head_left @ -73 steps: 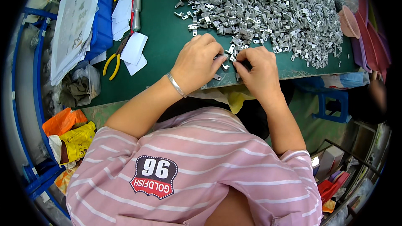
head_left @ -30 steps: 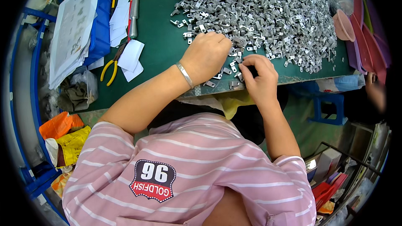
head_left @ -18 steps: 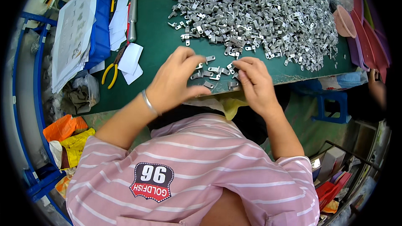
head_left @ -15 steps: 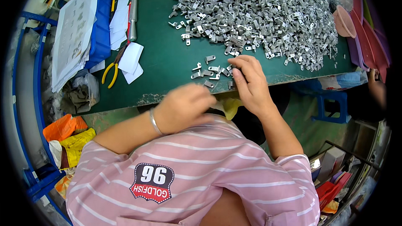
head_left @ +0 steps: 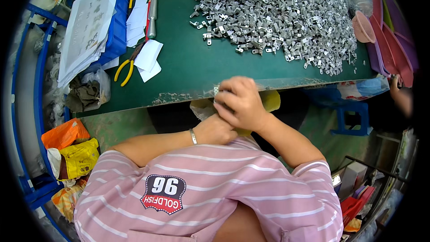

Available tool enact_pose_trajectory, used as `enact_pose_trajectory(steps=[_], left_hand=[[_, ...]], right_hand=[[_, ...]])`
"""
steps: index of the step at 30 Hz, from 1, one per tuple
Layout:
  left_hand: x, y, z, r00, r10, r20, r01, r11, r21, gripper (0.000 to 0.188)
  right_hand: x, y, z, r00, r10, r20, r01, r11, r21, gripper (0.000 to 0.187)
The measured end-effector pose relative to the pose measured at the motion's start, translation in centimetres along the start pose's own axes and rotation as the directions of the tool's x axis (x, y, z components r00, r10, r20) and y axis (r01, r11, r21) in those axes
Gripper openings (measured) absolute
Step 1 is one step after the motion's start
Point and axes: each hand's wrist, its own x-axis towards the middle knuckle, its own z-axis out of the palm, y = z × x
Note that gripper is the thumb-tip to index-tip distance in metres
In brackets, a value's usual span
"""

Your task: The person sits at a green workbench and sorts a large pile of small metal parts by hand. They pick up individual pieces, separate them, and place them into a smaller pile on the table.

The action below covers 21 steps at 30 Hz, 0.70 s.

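Observation:
My right hand (head_left: 242, 104) is at the table's front edge, fingers curled and slightly blurred. A few small metal brackets (head_left: 216, 90) show beside its fingertips; what lies under the fingers is hidden. My left hand (head_left: 214, 131), with a bracelet on the wrist, is lower, just below the right hand and in front of the edge. Its fingers are hidden from view. Clear plastic (head_left: 202, 108) and a yellow piece of material (head_left: 271, 101) show around the hands below the edge. Farther back, a large heap of silvery metal brackets (head_left: 277, 18) covers the table.
Yellow-handled pliers (head_left: 124, 72), white paper slips (head_left: 148, 58) and a grey-handled tool (head_left: 152, 20) lie at left near a blue bin (head_left: 117, 29) with papers. A pink bowl (head_left: 363, 28) and coloured trays (head_left: 394, 47) stand at right. Another person's hand (head_left: 401, 96) shows beyond a blue stool (head_left: 351, 118).
My right hand has moved left and toward me, and the small group of brackets has left its spot on the tabletop. My left hand has drawn back below the edge. The view has shifted slightly.

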Motion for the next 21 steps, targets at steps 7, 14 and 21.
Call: enact_pose_trajectory(steps=[7,14,21], left_hand=[[-0.7,-0.4,1.2,0.999,0.031,-0.017,-0.030,0.999,0.037,0.008],[-0.3,-0.2,0.0,0.992,-0.038,0.121,0.029,0.997,0.077,0.011],[-0.3,-1.3,-0.9,0.971,-0.086,0.224,0.077,0.996,0.047,0.008]], right_hand=[[-2.1,0.3,-1.3,0.986,-0.166,0.007,0.161,0.965,0.206,0.017],[12.5,6.3,1.7,0.983,-0.164,0.086,0.185,0.905,-0.383,0.033],[12.8,7.4,3.8,0.961,-0.097,0.257,0.195,0.900,-0.390,0.020]])
